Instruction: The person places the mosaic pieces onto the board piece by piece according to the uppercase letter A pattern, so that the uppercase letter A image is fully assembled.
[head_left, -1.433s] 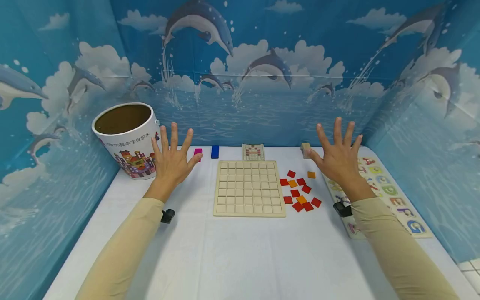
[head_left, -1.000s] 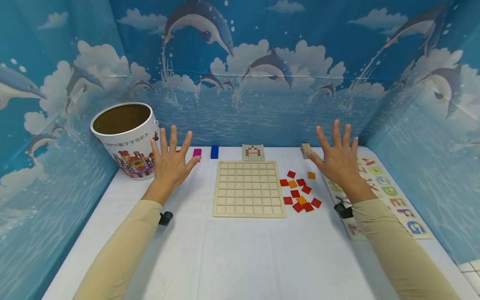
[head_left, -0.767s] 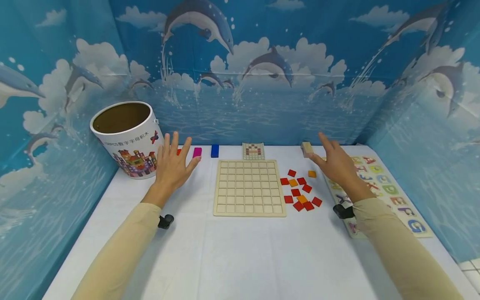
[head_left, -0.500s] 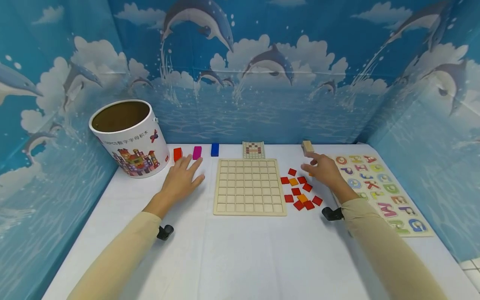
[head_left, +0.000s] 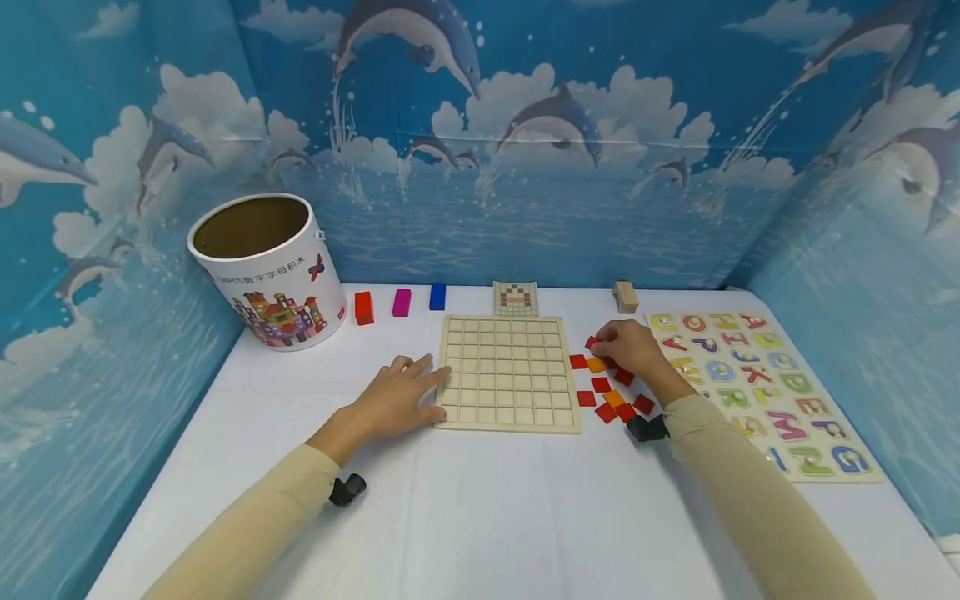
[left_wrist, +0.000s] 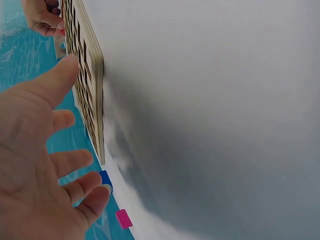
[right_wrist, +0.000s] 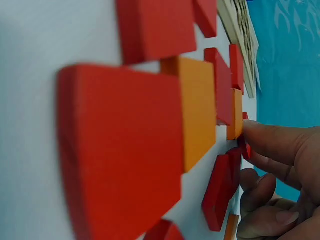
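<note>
Working left to right, inspection finds a white printed bucket (head_left: 283, 279) beyond and to the left of the left hand, standing upright with its dark mouth upward. Past that hand's fingertips, against the backdrop (head_left: 525, 225), come a red block (head_left: 363, 308), a magenta block (head_left: 402, 302) and a blue block (head_left: 438, 297), each apart from the next.

The left hand (head_left: 397, 398) is spread, its fingers parted and slightly bent, holding nothing. Its fingertips and thumb overlap the left edge of the grid board (head_left: 506, 375); actual contact cannot be told. The board lies flat between the two hands, with a small pattern card (head_left: 515, 298) just beyond its far edge.

Under and nearside of the right hand lie scattered loose red tiles (head_left: 601, 384) and orange tiles (head_left: 596, 365), several touching. The right hand (head_left: 633, 348) is narrowed, thumb and forefinger pinching a red tile (head_left: 592, 342) near the board's right edge; the remaining fingers are curled. A plain wooden block (head_left: 626, 297) stands just beyond the right hand. To that hand's right, partly beneath the forearm, a letter board (head_left: 768, 412) lies flat on the white cloth (head_left: 487, 517).
</note>
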